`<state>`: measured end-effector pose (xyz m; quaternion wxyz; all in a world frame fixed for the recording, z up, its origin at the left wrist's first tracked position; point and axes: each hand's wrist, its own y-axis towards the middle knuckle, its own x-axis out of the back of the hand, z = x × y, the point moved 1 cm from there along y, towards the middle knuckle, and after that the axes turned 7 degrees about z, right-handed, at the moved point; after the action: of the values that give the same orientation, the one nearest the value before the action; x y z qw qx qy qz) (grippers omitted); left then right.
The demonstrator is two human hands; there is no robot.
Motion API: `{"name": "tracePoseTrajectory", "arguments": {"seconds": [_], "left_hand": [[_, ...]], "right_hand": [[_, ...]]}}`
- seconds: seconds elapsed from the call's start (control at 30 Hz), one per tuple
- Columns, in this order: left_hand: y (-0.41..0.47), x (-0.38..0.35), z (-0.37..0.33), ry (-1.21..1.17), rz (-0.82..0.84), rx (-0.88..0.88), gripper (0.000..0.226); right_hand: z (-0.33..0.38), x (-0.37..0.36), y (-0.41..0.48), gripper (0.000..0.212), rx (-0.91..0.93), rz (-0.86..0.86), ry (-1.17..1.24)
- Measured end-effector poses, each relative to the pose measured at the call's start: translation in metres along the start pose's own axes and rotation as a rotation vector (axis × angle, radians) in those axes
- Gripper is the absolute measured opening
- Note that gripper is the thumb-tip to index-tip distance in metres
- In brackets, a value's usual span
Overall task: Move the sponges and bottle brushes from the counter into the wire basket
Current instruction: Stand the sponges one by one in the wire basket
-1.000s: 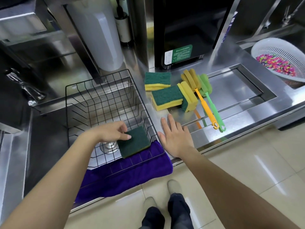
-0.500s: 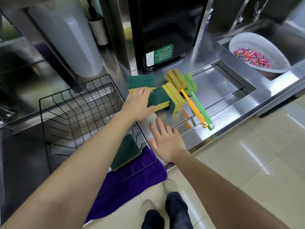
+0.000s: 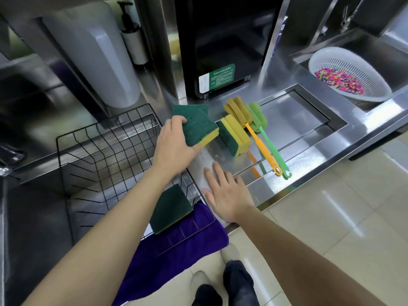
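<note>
My left hand (image 3: pixel 174 146) grips a green-and-yellow sponge (image 3: pixel 199 130), tilted and raised off the steel counter (image 3: pixel 205 160). Another sponge (image 3: pixel 187 108) lies flat behind it. A third sponge (image 3: pixel 234 134) stands on its edge to the right. Beside that one lie a yellow bottle brush (image 3: pixel 258 138) and a green bottle brush (image 3: pixel 272 149), handles toward me. One sponge (image 3: pixel 171 208) lies green side up in the near right corner of the black wire basket (image 3: pixel 103 149). My right hand (image 3: pixel 227 193) rests flat and open on the counter's front edge.
A purple cloth (image 3: pixel 176 250) hangs over the sink's front edge under the basket. A recessed steel tray (image 3: pixel 309 120) is right of the brushes. A white colander (image 3: pixel 348 74) with coloured bits sits in the far right sink. A black appliance (image 3: pixel 220 45) and a white container (image 3: pixel 99 56) stand behind.
My left hand left one sponge in the basket, reached right to the counter, closed on a sponge and has lifted it. The right hand has stayed in place.
</note>
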<state>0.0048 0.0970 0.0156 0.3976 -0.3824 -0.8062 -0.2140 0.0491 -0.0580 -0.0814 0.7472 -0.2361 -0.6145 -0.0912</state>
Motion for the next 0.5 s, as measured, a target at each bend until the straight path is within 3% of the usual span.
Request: {"name": "tracePoseTrajectory", "arguments": {"seconds": [0.17, 0.3, 0.5], "left_hand": [[-0.021, 0.031, 0.026, -0.157, -0.133, 0.162, 0.079], [-0.043, 0.046, 0.070, -0.101, -0.166, 0.315, 0.071], [-0.075, 0.041, 0.112, -0.071, -0.048, 0.445, 0.066]], "right_hand": [[-0.001, -0.002, 0.001, 0.056, 0.003, 0.013, -0.001], [0.001, -0.001, 0.001, 0.060, -0.004, 0.040, -0.024], [0.002, 0.002, 0.000, 0.059, -0.008, 0.038, -0.027]]}}
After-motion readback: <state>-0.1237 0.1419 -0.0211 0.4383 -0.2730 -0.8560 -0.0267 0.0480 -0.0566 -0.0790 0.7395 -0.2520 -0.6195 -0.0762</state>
